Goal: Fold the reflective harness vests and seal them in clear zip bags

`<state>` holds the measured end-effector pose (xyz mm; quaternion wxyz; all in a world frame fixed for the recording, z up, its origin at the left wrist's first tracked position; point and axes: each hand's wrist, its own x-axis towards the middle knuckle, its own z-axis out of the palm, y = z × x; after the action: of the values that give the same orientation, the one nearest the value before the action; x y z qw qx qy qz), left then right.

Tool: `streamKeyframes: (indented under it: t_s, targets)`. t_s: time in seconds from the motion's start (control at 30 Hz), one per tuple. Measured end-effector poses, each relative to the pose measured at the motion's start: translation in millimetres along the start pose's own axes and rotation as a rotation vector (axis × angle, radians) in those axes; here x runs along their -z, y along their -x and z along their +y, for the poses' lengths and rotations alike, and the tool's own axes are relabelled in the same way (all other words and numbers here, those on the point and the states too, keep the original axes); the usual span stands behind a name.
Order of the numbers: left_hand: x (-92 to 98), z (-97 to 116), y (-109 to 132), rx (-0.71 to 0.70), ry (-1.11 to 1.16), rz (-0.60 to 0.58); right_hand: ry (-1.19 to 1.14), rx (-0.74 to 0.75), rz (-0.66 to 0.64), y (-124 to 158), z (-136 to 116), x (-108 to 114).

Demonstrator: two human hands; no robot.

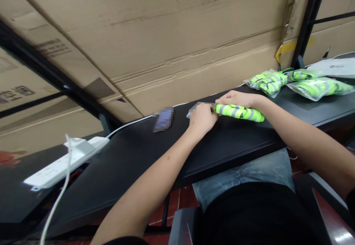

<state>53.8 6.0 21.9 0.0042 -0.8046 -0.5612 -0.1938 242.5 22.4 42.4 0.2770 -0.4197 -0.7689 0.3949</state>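
Note:
A rolled bundle of neon yellow-green reflective straps (240, 113) with grey stripes lies above the black desk. My right hand (235, 98) is bent over its far side, fingers closed against the roll near its left end. Right beside that end, my left hand (203, 117) is closed on a clear plastic bag (194, 109), part of which sticks out behind the knuckles. The bag's mouth is hidden by my hands, so I cannot tell whether the roll's end is inside it.
Several bagged neon bundles (269, 82) lie at the right, near a white package (332, 67). A pixelated phone-like object (163, 119) is left of my hands. A white power strip (66, 162) with cables stands further left. Cardboard (194, 34) lines the back.

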Motion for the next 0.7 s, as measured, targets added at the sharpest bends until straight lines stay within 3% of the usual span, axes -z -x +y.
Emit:
streamKeyframes:
  t_s: [0.17,0.33,0.47,0.57,0.7]
  targets:
    - [-2.2,-0.8,3.3,0.012,0.042,0.050,-0.013,-0.011,-0.044,-1.1,7.5,-0.2]
    - [-8.4,-9.4,-3.0,0.009,0.271,0.115,-0.012,-0.030,-0.013,2.3,6.3,5.2]
    - [-9.2,-15.7,-6.6,-0.012,0.460,0.075,0.053,-0.007,-0.020,0.4,6.3,4.0]
    - [-8.7,-14.5,-4.2,-0.045,0.569,0.083,0.118,-0.003,0.054,-7.6,12.3,0.0]
    - [-10.8,-10.1,-1.3,-0.100,0.594,0.141,0.150,-0.003,0.258,-19.5,24.1,-6.0]
